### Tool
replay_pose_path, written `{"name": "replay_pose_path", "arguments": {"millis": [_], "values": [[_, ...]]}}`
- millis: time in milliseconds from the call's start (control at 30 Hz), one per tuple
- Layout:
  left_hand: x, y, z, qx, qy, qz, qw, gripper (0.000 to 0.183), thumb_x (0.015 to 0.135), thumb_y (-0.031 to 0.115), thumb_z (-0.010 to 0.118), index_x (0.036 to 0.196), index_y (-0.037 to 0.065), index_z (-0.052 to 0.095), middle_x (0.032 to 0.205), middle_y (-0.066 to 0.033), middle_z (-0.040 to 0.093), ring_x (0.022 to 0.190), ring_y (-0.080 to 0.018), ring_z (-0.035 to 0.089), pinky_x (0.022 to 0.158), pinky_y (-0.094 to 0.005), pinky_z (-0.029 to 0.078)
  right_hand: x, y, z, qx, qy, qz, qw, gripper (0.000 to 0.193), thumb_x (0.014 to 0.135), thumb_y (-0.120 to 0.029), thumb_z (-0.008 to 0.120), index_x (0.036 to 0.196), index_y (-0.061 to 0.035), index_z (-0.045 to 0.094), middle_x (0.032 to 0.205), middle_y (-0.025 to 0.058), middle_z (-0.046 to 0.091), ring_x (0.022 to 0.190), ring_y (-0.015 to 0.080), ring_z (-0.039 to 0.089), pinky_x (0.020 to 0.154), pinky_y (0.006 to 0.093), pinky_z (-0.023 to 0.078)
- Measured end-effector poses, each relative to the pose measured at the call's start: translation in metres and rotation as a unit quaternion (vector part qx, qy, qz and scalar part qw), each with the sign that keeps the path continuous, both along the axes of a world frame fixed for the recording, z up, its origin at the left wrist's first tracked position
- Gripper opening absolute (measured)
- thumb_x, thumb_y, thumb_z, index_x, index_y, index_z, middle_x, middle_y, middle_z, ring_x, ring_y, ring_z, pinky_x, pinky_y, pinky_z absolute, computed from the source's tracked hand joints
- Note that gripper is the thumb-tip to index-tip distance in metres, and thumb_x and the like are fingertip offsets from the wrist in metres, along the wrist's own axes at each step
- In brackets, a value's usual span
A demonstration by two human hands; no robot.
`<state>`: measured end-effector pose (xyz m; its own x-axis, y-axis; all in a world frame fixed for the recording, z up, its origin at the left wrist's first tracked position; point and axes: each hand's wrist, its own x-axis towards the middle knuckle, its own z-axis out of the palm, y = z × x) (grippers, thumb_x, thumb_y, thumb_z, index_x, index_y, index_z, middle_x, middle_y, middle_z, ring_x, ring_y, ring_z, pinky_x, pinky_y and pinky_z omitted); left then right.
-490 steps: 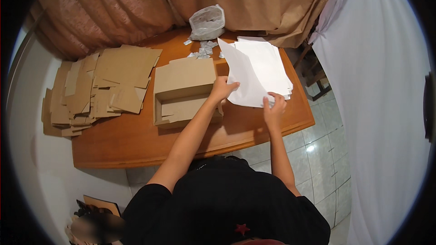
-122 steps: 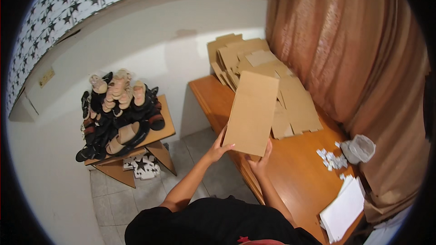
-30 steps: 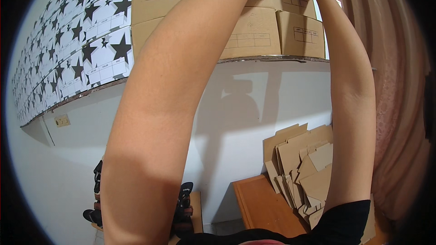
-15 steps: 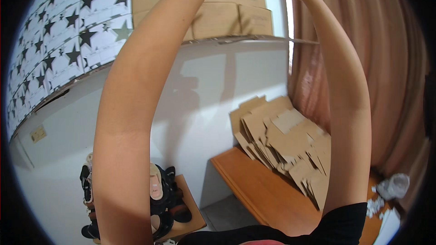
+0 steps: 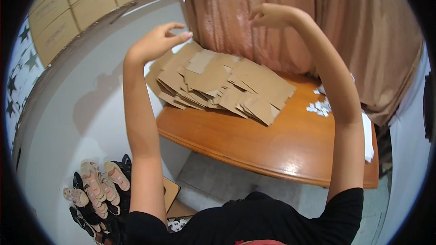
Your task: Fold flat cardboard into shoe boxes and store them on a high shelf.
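Left hand (image 5: 156, 43): raised at the upper left of the frame, thumb and fingers apart, nothing in the grasp. Right hand (image 5: 274, 16): raised at the upper centre, fingers bent, nothing visible in them; I cannot tell whether the tips meet.

Flattened cardboard sheets (image 5: 265, 77): overlapping in an uneven pile at the centre of the frame, on the table (image 5: 286, 143). I judge each sheet light and fairly stiff, liable to flex at its creases, easily dented at corners and flaps. Best hold, in my view: opposite outer edges of one sheet, since overlapping flaps could catch and drag their neighbours.

Surroundings: the curtain (image 5: 227, 9) hangs close behind the pile and limits access from that side. Small white packets (image 5: 320, 107) lie right of the pile; white paper (image 5: 368, 136) is at the right of the frame, partly hidden by my right forearm. Cardboard boxes (image 5: 93, 9) stand on a shelf at the upper left. Footwear (image 5: 97, 186) is heaped at the lower left.
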<state>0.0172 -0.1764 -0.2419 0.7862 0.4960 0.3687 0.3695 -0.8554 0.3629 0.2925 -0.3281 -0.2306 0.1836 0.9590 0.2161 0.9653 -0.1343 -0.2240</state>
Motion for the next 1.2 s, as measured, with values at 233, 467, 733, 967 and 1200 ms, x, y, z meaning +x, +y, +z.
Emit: {"name": "replay_pose_path", "arguments": {"millis": [233,467,733,967,1200], "values": [[0.109,-0.021,-0.159,-0.243,0.015,-0.094,0.965,0.068,0.079,0.054,0.058,0.124,0.004,0.047,0.112,-0.0207,0.056,0.106,-0.0266,0.053,0.085,-0.0348,0.045,0.055,-0.072,-0.16,-0.062,0.231,0.001,0.971,0.045,0.087,-0.038,0.052,0.115,-0.0028,0.053,0.104,0.0123,0.061,0.077,0.0188,0.061,0.075,0.0348,0.047],[0.246,-0.044,-0.38,-0.324,0.203,-0.092,0.919,0.084,0.072,0.06,0.06,0.123,-0.004,0.046,0.109,-0.0214,0.059,0.094,-0.0259,0.058,0.08,-0.0345,0.047,0.061,-0.128,-0.335,-0.108,0.502,-0.053,0.856,0.044,0.087,-0.036,0.055,0.121,-0.0102,0.049,0.1,0.0043,0.06,0.08,0.0132,0.06,0.067,0.0277,0.045],[0.288,-0.116,-0.486,-0.217,0.28,0.093,0.931,0.08,0.076,0.042,0.063,0.136,0.005,0.025,0.147,-0.0143,0.001,0.136,-0.0311,-0.005,0.108,-0.0514,0.011,0.075,-0.188,-0.454,-0.029,0.569,-0.169,0.804,0.037,0.087,-0.032,0.054,0.117,-0.009,0.052,0.098,0.0026,0.06,0.079,0.0119,0.059,0.066,0.0266,0.044],[0.297,-0.1,-0.492,-0.048,0.248,0.096,0.963,0.074,0.076,0.032,0.065,0.135,0.007,0.028,0.145,-0.015,0.014,0.135,-0.0325,0.009,0.106,-0.0521,0.016,0.085,-0.191,-0.475,0.034,0.623,-0.216,0.751,0.032,0.088,-0.024,0.055,0.114,-0.0064,0.052,0.097,0.0026,0.06,0.077,0.0099,0.056,0.067,0.0249,0.045],[0.305,-0.083,-0.495,-0.03,0.199,0.047,0.978,0.046,0.083,0.025,0.055,0.12,0.0,0.045,0.13,-0.0221,0.039,0.121,-0.0364,0.037,0.095,-0.0509,0.035,0.101,-0.178,-0.495,0.088,0.654,-0.245,0.711,0.028,0.088,-0.021,0.054,0.112,-0.0063,0.052,0.095,0.0028,0.06,0.075,0.0091,0.056,0.066,0.0254,0.047]]}}
